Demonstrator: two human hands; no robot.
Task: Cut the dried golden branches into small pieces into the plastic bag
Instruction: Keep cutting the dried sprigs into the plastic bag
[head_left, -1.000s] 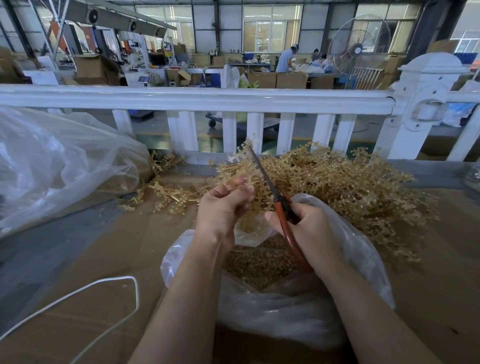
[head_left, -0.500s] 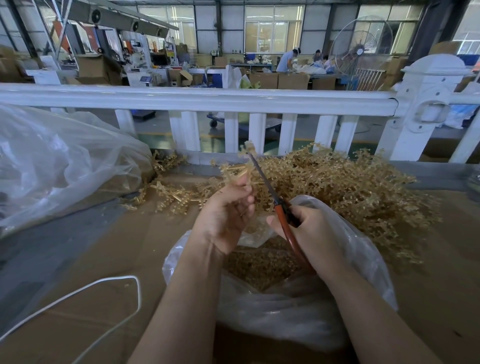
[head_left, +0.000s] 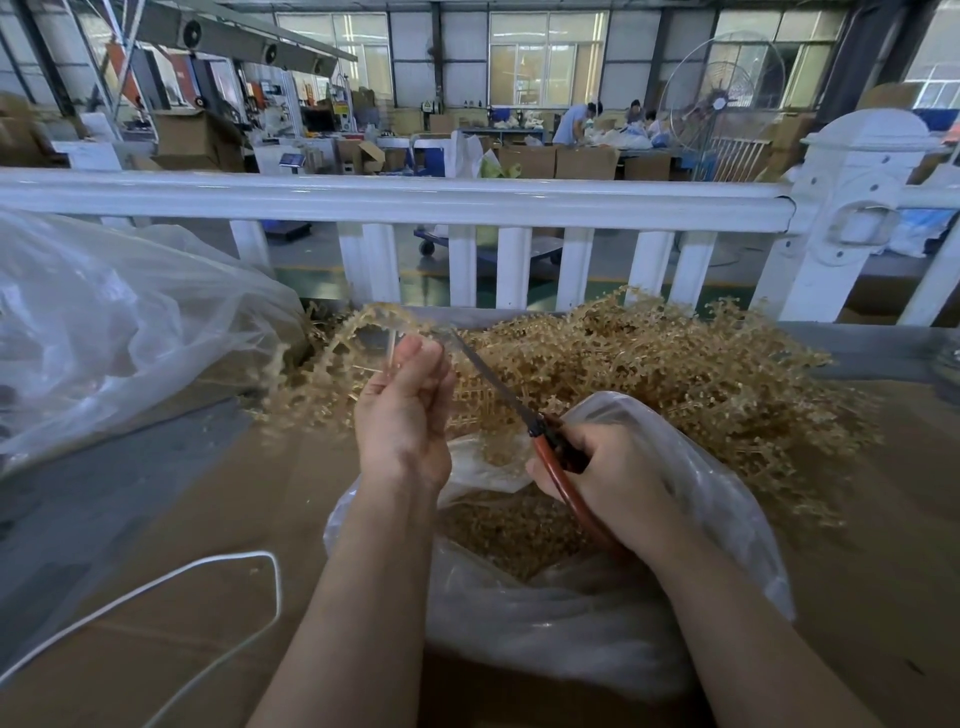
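My left hand (head_left: 405, 410) pinches the stem of a golden branch (head_left: 332, 364) that arches up and droops to the left. My right hand (head_left: 608, 483) grips red-handled scissors (head_left: 524, 415); their blades point up-left and the tips meet the branch just above my left fingers. Below both hands sits an open clear plastic bag (head_left: 717, 499) with a layer of small golden cut pieces (head_left: 514, 530) inside. A big pile of golden branches (head_left: 675, 374) lies behind the bag on the brown cardboard table top (head_left: 182, 519).
A large crumpled clear plastic bag (head_left: 114, 322) fills the left side. A white cord (head_left: 218, 566) loops over the cardboard at lower left. A white railing (head_left: 467, 202) runs along the table's far edge, with a workshop beyond.
My left hand has lifted a long branch that now arches to the left. The scissor tips have swung slightly left to meet it.
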